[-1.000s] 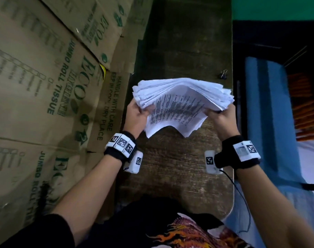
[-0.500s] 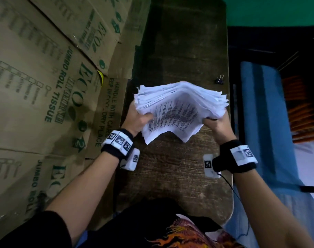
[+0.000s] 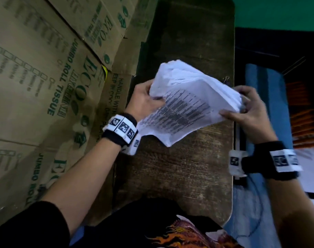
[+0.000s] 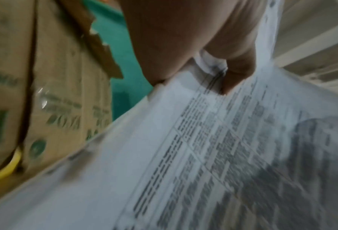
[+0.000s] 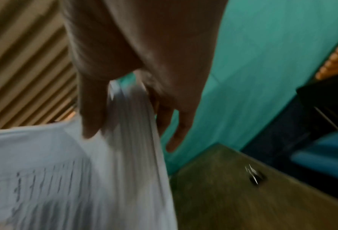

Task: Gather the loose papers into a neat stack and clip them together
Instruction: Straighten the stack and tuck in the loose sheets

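Fingers (image 3: 153, 102) of the left hand (image 3: 143, 102) pinch one end of the paper stack (image 3: 192, 102); the right hand (image 3: 251, 111) grips the other, holding it tilted above the table (image 3: 179, 176). Binder clip (image 3: 226, 79) lies near the table's right edge.

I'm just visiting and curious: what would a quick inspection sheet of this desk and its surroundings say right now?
Surface: worn dark wooden table, narrow.
Job's things: paper stack held above the table, tilted, edges uneven; binder clip lying near the table's right edge, unused.
Clutter: nothing seen.
Grippers: left hand grips the stack's left end; right hand pinches its right end.
Cables: thin black cable hangs from the right wrist camera.
Surroundings: cardboard boxes on the left, green wall beyond, blue cloth on the right.
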A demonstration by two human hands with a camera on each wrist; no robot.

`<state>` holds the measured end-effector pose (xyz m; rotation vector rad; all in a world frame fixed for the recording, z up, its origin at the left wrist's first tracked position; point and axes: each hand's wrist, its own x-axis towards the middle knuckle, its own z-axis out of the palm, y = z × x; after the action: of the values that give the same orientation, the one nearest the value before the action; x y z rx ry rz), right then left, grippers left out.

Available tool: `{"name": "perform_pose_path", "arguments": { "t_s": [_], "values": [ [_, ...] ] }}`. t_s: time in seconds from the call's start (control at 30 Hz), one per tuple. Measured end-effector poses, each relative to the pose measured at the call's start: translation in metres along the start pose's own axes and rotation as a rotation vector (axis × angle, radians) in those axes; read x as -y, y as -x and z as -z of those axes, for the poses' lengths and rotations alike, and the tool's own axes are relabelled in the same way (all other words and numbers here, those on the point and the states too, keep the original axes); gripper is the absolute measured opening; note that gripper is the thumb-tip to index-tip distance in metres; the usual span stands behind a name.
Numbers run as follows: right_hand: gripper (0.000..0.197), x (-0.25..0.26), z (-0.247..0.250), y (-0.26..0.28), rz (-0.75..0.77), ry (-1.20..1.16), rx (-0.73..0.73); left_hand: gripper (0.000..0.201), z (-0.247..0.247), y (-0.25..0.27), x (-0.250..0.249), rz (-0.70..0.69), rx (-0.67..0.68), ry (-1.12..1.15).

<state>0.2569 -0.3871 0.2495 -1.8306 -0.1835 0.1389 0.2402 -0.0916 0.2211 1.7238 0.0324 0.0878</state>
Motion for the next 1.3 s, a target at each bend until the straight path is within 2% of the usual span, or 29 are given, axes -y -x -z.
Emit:
{"name": "perform_pose_path", "arguments": {
  "t_s": [0.1,0.17,0.2,0.27,0.33,0.37,0.47,0.53,0.67,0.73,0.8,0.87,0.93,1.0,1.03,1.13,1.2,1.23,1.27,1.3],
  "values": [
    [0.083,0.035,0.013,-0.013,-0.049,0.300,0.263,0.039,0.006,-0.013,-0.022,-0.088,0.224,-0.079],
    [0.084,0.046,0.001,-0.024,-0.042,0.476,0.364,0.039,0.001,-0.021,-0.032,-0.141,0.356,-0.191],
    [0.078,0.048,-0.009,-0.027,-0.022,0.495,0.366,0.038,-0.002,-0.023,-0.033,-0.138,0.405,-0.250],
    [0.052,0.042,-0.027,-0.030,0.038,0.486,0.302,0.042,-0.008,-0.027,-0.034,-0.123,0.438,-0.315],
    [0.025,0.029,-0.036,-0.031,0.082,0.382,0.229,0.044,-0.006,-0.028,-0.032,-0.113,0.435,-0.346],
    [0.018,0.022,-0.037,-0.031,0.110,0.322,0.207,0.041,-0.003,-0.029,-0.030,-0.097,0.458,-0.376],
    [0.017,0.006,-0.029,-0.032,0.204,0.262,0.179,0.036,0.016,-0.029,-0.011,0.073,0.566,-0.562],
    [0.026,0.001,-0.019,-0.033,0.221,0.213,0.174,0.029,0.031,-0.026,0.008,0.161,0.565,-0.656],
    [0.032,-0.009,0.000,-0.032,0.161,0.169,0.146,0.014,0.051,-0.020,0.040,0.264,0.463,-0.586],
    [0.047,-0.015,0.006,-0.029,0.106,0.136,0.099,0.016,0.066,-0.019,0.055,0.304,0.397,-0.456],
    [0.057,-0.025,0.013,-0.028,0.045,0.085,0.050,0.028,0.073,-0.013,0.070,0.313,0.245,-0.311],
    [0.044,-0.037,0.018,-0.024,0.002,-0.006,0.014,0.049,0.067,0.002,0.082,0.378,0.128,-0.020],
    [0.028,-0.046,0.015,-0.020,-0.039,-0.078,-0.046,0.063,0.049,0.015,0.095,0.468,0.166,0.172],
    [0.022,-0.055,0.010,-0.019,-0.084,-0.136,-0.150,0.068,0.029,0.019,0.099,0.531,0.174,0.160],
    [0.018,-0.059,0.007,-0.019,-0.100,-0.154,-0.199,0.065,0.022,0.018,0.103,0.519,0.100,0.142],
    [0.018,-0.056,-0.008,-0.013,-0.094,-0.163,-0.277,0.040,0.004,0.012,0.093,0.419,-0.257,0.084],
    [0.017,-0.048,-0.022,-0.004,-0.011,-0.147,-0.301,0.027,-0.008,0.015,0.080,0.331,-0.376,0.139],
    [0.024,-0.047,-0.027,0.002,0.013,-0.165,-0.323,0.024,-0.012,0.018,0.082,0.317,-0.383,0.184],
    [0.031,-0.048,-0.033,0.008,0.021,-0.226,-0.350,0.026,-0.011,0.022,0.088,0.379,-0.379,0.135],
    [0.035,-0.058,-0.036,0.013,0.003,-0.258,-0.385,0.044,-0.011,0.027,0.095,0.444,-0.376,0.024]
  ]
}}
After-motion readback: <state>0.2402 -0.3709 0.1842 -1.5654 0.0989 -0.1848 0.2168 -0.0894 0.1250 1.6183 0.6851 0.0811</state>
